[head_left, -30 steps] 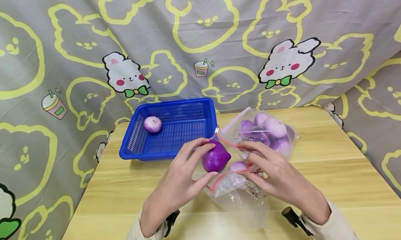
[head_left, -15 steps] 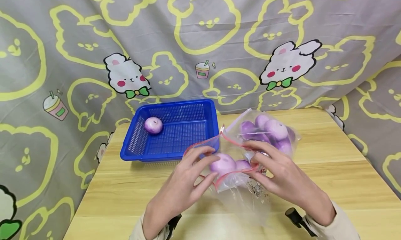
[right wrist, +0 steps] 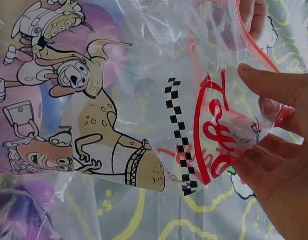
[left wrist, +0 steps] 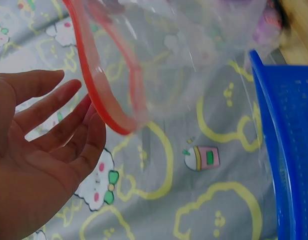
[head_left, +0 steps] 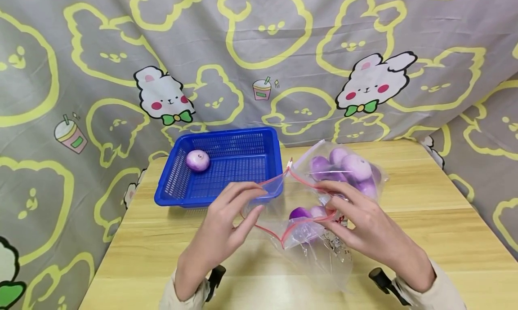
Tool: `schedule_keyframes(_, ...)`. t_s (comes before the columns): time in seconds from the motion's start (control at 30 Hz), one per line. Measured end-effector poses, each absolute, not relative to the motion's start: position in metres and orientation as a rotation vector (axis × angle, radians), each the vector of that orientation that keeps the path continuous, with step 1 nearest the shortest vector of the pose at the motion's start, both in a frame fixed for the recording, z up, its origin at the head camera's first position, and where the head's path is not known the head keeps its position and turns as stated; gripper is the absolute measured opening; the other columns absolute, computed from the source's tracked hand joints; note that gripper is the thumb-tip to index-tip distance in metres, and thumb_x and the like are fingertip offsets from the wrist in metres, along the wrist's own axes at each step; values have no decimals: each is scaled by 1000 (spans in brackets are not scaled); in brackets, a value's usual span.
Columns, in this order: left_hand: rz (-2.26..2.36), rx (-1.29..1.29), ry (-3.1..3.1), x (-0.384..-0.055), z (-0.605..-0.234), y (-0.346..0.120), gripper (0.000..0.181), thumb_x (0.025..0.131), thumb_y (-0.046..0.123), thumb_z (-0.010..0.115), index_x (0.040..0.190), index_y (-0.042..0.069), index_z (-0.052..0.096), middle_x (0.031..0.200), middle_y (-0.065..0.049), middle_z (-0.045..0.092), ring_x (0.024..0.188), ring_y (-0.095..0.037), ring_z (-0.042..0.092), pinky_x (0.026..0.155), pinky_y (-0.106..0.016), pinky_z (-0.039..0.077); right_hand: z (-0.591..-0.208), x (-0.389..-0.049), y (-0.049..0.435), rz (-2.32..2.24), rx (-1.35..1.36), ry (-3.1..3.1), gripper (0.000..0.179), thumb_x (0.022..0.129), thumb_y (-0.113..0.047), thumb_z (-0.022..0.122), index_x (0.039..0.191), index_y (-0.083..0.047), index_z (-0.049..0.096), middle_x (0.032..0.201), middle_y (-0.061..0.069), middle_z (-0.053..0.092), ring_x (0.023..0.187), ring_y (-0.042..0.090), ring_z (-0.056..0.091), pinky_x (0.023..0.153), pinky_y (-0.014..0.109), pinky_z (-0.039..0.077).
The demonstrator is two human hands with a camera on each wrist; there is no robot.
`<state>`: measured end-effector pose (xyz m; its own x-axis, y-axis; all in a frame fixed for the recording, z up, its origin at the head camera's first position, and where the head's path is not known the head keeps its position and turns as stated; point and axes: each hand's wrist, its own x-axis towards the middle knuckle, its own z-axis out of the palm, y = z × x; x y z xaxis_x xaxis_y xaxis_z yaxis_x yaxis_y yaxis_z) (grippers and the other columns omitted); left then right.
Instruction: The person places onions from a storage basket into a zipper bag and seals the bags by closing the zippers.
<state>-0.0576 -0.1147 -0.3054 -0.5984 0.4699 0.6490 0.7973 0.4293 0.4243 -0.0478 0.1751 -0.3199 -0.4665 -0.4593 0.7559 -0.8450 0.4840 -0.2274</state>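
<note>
A clear zip bag [head_left: 319, 256] with a red zip edge stands with its mouth spread, in front of me. Purple onions [head_left: 300, 214] show inside it, partly hidden by the front edge. My right hand [head_left: 366, 224] grips the bag's right side at the mouth; printed cartoon figures and red lettering show in the right wrist view. My left hand [head_left: 220, 227] holds nothing, its fingers loosely bent and spread, with fingertips right at the red edge [left wrist: 101, 110] in the left wrist view. One pale purple onion [head_left: 198, 160] lies in the blue basket [head_left: 218, 205].
Behind the right hand, a second clear bag [head_left: 313, 153] full of purple onions lies on the wooden table [head_left: 429, 238]. The basket stands at the back left, its near right corner overlapped by the open bag. A patterned curtain [head_left: 283, 40] hangs behind the table.
The left hand has let a purple onion drop into the zip bag, then moved left with its fingers apart. The right hand keeps its grip on the bag.
</note>
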Motion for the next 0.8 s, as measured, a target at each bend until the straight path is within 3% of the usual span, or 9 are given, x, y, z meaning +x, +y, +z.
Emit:
schedule_keyframes(0.27, -1009, -906, -2331, -81, -316, -131, 26, 95, 12, 67, 120, 7, 67, 121, -5, 65, 117, -19, 58, 102, -34, 46, -320, -48, 174, 807, 1074, -2098, 36, 102, -40, 54, 82, -11, 60, 124, 15, 63, 81, 11, 61, 71, 16, 51)
schedule_keyframes(0.6, -968, -772, -2427, -108, -338, -151, 31, 93, 11, 70, 123, 5, 65, 121, -8, 66, 111, -20, 60, 90, -41, 52, -321, -46, 176, 804, 1052, -2125, 35, 101, -42, 54, 82, -13, 60, 123, 14, 64, 87, 15, 62, 71, 16, 50)
schedule_keyframes(0.8, -958, -714, -2495, -124, -355, -165, 34, 92, 9, 70, 124, 1, 63, 121, -12, 65, 110, -26, 60, 92, -46, 51, -322, -48, 177, 804, 1057, -2140, 35, 101, -42, 54, 83, -13, 61, 123, 14, 63, 88, 16, 62, 71, 17, 51)
